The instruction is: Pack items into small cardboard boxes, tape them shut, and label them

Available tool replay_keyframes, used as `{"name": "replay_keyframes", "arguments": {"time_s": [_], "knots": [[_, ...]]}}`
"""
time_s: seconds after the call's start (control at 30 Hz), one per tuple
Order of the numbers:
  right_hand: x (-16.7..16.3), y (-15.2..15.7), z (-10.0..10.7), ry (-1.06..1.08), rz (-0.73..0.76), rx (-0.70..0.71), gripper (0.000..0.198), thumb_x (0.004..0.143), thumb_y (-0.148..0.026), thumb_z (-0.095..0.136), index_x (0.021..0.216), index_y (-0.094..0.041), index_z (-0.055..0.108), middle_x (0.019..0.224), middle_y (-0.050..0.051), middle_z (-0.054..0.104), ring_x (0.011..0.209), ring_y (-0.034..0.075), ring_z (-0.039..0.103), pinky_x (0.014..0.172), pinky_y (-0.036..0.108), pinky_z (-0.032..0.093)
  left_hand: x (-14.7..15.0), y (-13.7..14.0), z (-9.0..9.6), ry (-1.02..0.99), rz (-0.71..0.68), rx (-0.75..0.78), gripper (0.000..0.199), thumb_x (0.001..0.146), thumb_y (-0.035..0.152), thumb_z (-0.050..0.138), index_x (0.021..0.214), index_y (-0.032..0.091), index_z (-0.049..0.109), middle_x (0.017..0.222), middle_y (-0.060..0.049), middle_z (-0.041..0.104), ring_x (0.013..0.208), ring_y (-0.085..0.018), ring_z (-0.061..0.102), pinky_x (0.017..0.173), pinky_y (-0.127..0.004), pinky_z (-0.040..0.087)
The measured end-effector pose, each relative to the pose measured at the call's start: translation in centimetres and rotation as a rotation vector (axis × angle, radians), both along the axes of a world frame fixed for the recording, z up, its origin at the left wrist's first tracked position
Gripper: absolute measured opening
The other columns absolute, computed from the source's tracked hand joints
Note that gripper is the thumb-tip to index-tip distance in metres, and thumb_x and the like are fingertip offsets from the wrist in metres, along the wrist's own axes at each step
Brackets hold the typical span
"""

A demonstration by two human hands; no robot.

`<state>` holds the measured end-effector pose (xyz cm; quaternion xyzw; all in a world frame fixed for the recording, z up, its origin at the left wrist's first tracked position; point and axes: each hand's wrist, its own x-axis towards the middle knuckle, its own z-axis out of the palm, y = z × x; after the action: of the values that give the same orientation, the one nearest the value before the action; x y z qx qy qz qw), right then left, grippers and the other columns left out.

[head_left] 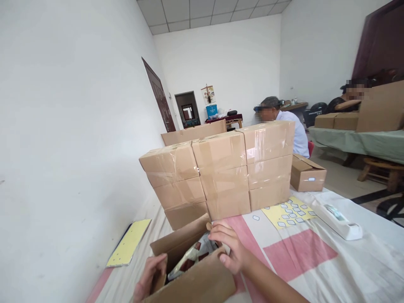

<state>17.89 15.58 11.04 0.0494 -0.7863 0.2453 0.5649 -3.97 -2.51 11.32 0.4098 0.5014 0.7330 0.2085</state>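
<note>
My left hand [150, 273] grasps the left end of the near, open box [198, 284]; my right hand [229, 249] grips its right end. A packet [193, 256] lies inside, but the flaps [181, 236] stand unclosed; the stacked boxes [225, 181] on the far side are taped.

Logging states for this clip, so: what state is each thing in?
Open box: unsealed, packet visible inside
Packet: in box, partly hidden
Left hand: curled at the box's left end
Right hand: touching the box's right end
Stacked boxes: closed, taped
Box beside the stack: sealing unclear
Yellow label sheet: flat, bearing labels
White device: reading illegible
Far doorway: open
</note>
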Motion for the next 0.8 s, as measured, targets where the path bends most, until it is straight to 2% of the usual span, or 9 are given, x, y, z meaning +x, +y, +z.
{"name": "replay_keyframes", "arguments": {"time_s": [0.17, 0.3, 0.43, 0.53, 0.6, 0.63, 0.7, 0.73, 0.8], "knots": [[0.4, 0.2, 0.6, -0.049, 0.045, -0.035, 0.046, 0.098, -0.058, 0.044, 0.113, -0.022, 0.069, 0.092, 0.010, 0.070, 0.091, 0.026, 0.061, 0.085, 0.046, 0.049, -0.6, 1.1, -1.0, 0.096, -0.141, 0.033, 0.072, 0.089, 0.079, 0.035, 0.108, 0.024, 0.078, 0.077, -0.005, 0.057, 0.073, -0.021, 0.051, 0.075, -0.036, 0.042], [0.3, 0.2, 0.7, -0.101, 0.115, -0.062, 0.047, 0.100, -0.058, 0.039, 0.094, -0.023, 0.070, 0.082, 0.008, 0.073, 0.087, 0.025, 0.063, 0.082, 0.044, 0.047, -2.5, 1.1, -1.7, 0.242, -0.251, -0.047, 0.086, 0.086, 0.086, 0.026, 0.111, 0.024, 0.080, 0.078, -0.008, 0.059, 0.074, -0.024, 0.054, 0.073, -0.040, 0.046], [0.4, 0.1, 1.0, -0.139, 0.100, -0.117, 0.047, 0.100, -0.058, 0.040, 0.080, -0.023, 0.064, 0.078, 0.006, 0.072, 0.080, 0.023, 0.064, 0.079, 0.042, 0.044, -4.0, 0.3, -1.7, 0.444, -0.259, -0.170, 0.102, 0.078, 0.094, 0.012, 0.110, 0.026, 0.081, 0.085, -0.012, 0.068, 0.087, -0.031, 0.060, 0.089, -0.050, 0.051], [0.6, 0.0, 1.2, -0.176, 0.049, -0.148, 0.043, 0.100, -0.053, 0.040, 0.079, -0.023, 0.062, 0.078, 0.005, 0.070, 0.078, 0.022, 0.062, 0.081, 0.042, 0.043, -4.0, -0.6, -1.8, 0.442, -0.168, -0.291, 0.082, 0.082, 0.088, 0.031, 0.106, 0.028, 0.082, 0.109, -0.011, 0.072, 0.115, -0.036, 0.059, 0.111, -0.053, 0.042], [0.7, 0.0, 1.0, -0.209, 0.028, -0.160, 0.042, 0.102, -0.050, 0.039, 0.078, -0.023, 0.062, 0.076, 0.004, 0.068, 0.077, 0.022, 0.061, 0.084, 0.043, 0.043, -3.5, -1.1, -1.9, 0.381, -0.102, -0.389, 0.064, 0.085, 0.077, 0.049, 0.113, 0.028, 0.079, 0.128, -0.009, 0.068, 0.134, -0.036, 0.051, 0.123, -0.051, 0.031], [0.7, 0.0, 0.8, -0.228, 0.024, -0.173, 0.042, 0.102, -0.049, 0.038, 0.080, -0.023, 0.063, 0.080, 0.005, 0.068, 0.081, 0.022, 0.062, 0.086, 0.044, 0.044, -3.2, -1.2, -1.9, 0.342, -0.079, -0.423, 0.060, 0.086, 0.071, 0.053, 0.121, 0.028, 0.076, 0.135, -0.008, 0.065, 0.139, -0.035, 0.047, 0.126, -0.051, 0.025], [0.7, 0.1, 0.3, -0.248, 0.016, -0.231, 0.041, 0.102, -0.049, 0.039, 0.085, -0.022, 0.065, 0.104, 0.010, 0.070, 0.100, 0.026, 0.064, 0.095, 0.047, 0.044, -2.5, -1.2, -1.9, 0.258, -0.078, -0.423, 0.064, 0.090, 0.066, 0.052, 0.141, 0.028, 0.060, 0.139, -0.008, 0.064, 0.139, -0.033, 0.049, 0.127, -0.053, 0.022], [0.7, 0.1, 0.0, -0.245, 0.007, -0.274, 0.038, 0.101, -0.050, 0.041, 0.089, -0.022, 0.064, 0.121, 0.012, 0.065, 0.116, 0.029, 0.060, 0.101, 0.048, 0.043, -2.2, -1.0, -1.8, 0.221, -0.084, -0.400, 0.068, 0.092, 0.063, 0.051, 0.149, 0.028, 0.050, 0.138, -0.009, 0.064, 0.137, -0.032, 0.051, 0.126, -0.053, 0.024], [0.6, 0.3, -0.6, -0.230, -0.015, -0.364, 0.031, 0.098, -0.051, 0.048, 0.101, -0.022, 0.061, 0.153, 0.014, 0.044, 0.144, 0.033, 0.040, 0.114, 0.052, 0.035, -1.7, -0.7, -1.5, 0.179, -0.064, -0.352, 0.071, 0.093, 0.060, 0.050, 0.156, 0.029, 0.037, 0.142, -0.009, 0.062, 0.138, -0.031, 0.051, 0.125, -0.051, 0.027]]}}
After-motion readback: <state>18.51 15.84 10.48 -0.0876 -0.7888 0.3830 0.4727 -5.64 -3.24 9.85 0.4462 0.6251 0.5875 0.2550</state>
